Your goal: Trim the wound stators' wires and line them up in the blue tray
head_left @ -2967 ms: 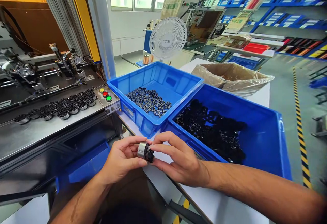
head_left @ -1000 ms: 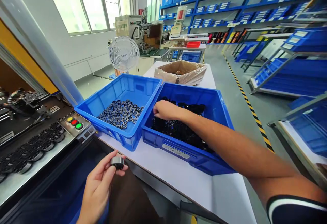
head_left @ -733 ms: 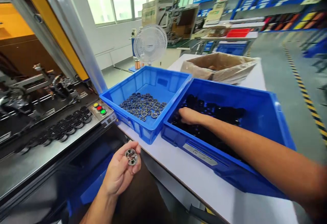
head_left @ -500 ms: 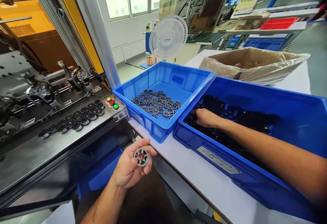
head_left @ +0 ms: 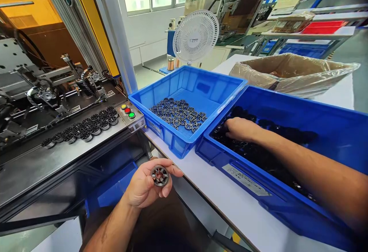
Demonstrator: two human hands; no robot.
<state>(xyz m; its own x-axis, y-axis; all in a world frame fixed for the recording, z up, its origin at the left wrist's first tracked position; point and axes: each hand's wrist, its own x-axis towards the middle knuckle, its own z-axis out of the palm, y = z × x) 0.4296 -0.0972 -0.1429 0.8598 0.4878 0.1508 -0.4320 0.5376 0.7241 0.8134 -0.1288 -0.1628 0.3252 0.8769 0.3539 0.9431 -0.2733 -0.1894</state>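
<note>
My left hand [head_left: 149, 185] holds a round metal core [head_left: 160, 176] with inner slots, in front of the table edge. My right hand [head_left: 243, 129] reaches down into the right blue bin [head_left: 310, 110], its fingertips hidden among dark parts [head_left: 276, 131]. What those fingers hold, if anything, cannot be seen. Beside it, the left blue bin [head_left: 212, 87] contains many slotted metal rings [head_left: 184, 116]. More dark round cores [head_left: 86, 127] are lined up in rows on the machine's metal ledge at the left.
A control box [head_left: 130, 116] with yellow, red and green buttons sits at the machine's corner. Behind the bins stand a white fan [head_left: 196, 37] and a plastic-lined carton [head_left: 287, 85]. The machine's yellow post [head_left: 94, 25] rises at the left.
The view has shifted slightly. My right hand is still in the right bin, a little further to the right, and my left hand keeps hold of the core.
</note>
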